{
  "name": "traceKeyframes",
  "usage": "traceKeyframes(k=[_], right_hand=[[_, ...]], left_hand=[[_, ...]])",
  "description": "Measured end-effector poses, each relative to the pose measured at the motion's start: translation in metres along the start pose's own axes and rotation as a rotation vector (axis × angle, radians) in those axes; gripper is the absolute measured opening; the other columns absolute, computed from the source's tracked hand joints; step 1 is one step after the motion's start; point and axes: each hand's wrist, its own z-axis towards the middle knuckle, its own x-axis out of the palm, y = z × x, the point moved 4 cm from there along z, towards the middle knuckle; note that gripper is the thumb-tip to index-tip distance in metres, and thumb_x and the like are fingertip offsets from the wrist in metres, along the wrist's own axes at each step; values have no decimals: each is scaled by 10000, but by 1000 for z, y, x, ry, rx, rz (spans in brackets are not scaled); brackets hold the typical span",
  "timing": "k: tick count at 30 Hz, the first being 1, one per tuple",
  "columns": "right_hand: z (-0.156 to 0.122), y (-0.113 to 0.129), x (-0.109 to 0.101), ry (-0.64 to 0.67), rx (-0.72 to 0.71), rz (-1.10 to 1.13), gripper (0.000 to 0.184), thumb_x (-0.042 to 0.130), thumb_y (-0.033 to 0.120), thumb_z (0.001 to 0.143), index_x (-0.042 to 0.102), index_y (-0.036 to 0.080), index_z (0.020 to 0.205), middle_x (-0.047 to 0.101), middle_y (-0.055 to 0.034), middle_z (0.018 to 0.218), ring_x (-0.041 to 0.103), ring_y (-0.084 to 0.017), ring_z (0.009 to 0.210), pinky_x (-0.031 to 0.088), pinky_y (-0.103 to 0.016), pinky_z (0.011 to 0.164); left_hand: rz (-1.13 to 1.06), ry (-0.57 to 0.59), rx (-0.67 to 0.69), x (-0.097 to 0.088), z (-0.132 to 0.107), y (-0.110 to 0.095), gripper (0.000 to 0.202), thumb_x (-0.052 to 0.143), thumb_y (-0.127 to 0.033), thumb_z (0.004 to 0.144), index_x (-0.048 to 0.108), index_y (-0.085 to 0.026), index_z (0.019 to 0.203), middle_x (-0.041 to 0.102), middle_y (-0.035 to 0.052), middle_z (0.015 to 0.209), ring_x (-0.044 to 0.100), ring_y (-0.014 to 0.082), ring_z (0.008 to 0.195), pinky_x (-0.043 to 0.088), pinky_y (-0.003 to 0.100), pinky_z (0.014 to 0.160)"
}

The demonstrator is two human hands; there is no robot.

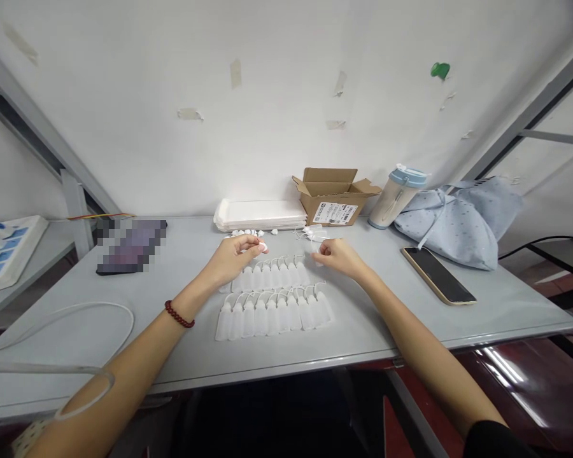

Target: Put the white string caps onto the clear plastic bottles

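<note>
My left hand, with a red bead bracelet on its wrist, pinches a small white cap between thumb and fingers above the table. My right hand is closed on a small white piece whose thin strap trails toward the box. Below both hands lie two rows of small white squeeze bottles: the far row and the near row, each bottle lying flat with its strap on top. Several loose white caps lie just beyond my left hand.
A stack of white trays and an open cardboard box stand at the wall. A lidded drinking cup, a blue cloth bag and a phone lie at the right. A clear hose curls at the left, by a dark item.
</note>
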Motion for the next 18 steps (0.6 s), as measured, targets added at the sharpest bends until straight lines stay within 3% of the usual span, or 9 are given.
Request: traceKeyframes(k=[6,13,18], right_hand=[[-9,18,-2,-271,-147,175,239,602,383,725,451,206,667,545,26,565,453,-102,472,361,-233,514],[-30,49,17,-413,-446,107,221,590,391,805,478,211,741,537,36,547,446,-90,425,344,-215,462],[-34,53,24,-486,-552,25,189,564,357,844,487,203,769,575,19,584,479,-92,437,342,-213,447]], left_hand=[[-33,-7,93,9,-4,-7,318,614,-486,781,654,-184,874,678,56,960,611,218,875,480,311,693],[-127,-3,120,24,-12,-18,286,603,-451,814,637,-184,911,651,44,905,593,191,837,488,282,653],[-176,-6,77,28,-14,-20,296,633,-453,783,641,-177,889,655,48,885,596,186,805,494,282,642]])
